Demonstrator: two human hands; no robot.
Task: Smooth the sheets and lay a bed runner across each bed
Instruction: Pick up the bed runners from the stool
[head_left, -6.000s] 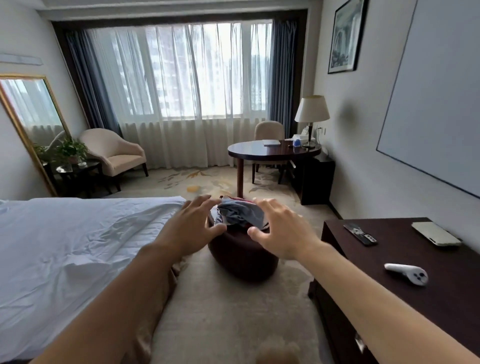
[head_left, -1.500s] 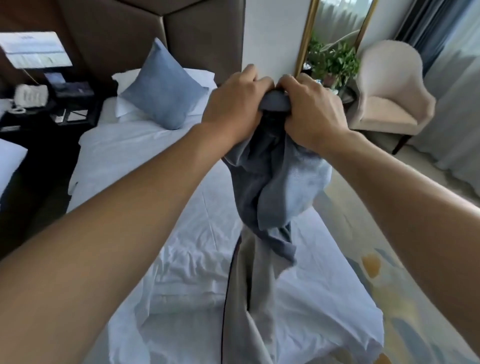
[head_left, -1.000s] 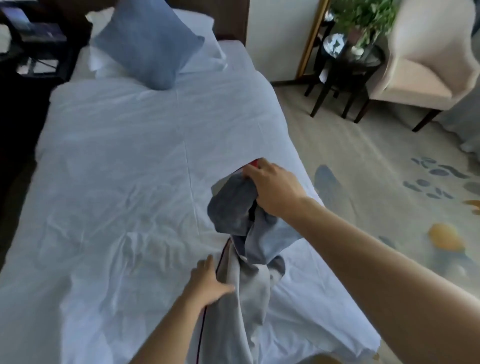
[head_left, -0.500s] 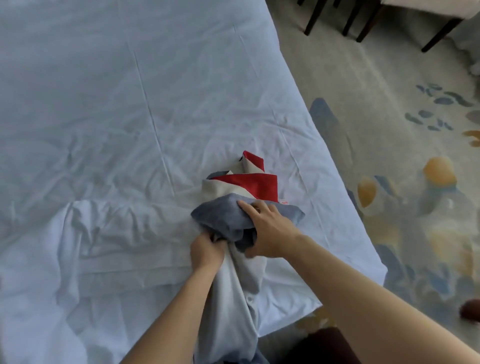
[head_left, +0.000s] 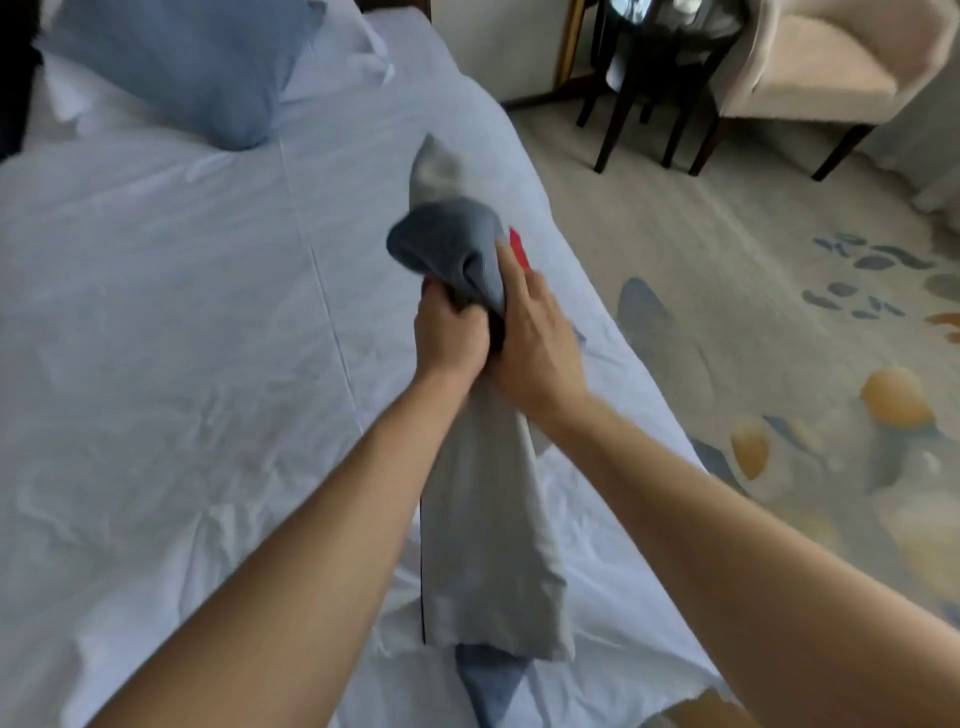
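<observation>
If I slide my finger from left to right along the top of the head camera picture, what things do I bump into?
Blue pillow → gold mirror frame → dark side table → cream armchair.

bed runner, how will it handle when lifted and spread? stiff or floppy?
Probably floppy: the bed runner hangs in a limp bunch from the left hand and right hand. Likely light, since the grip looks easy. It may snag on the wrinkled sheet rather than slide flat.
</observation>
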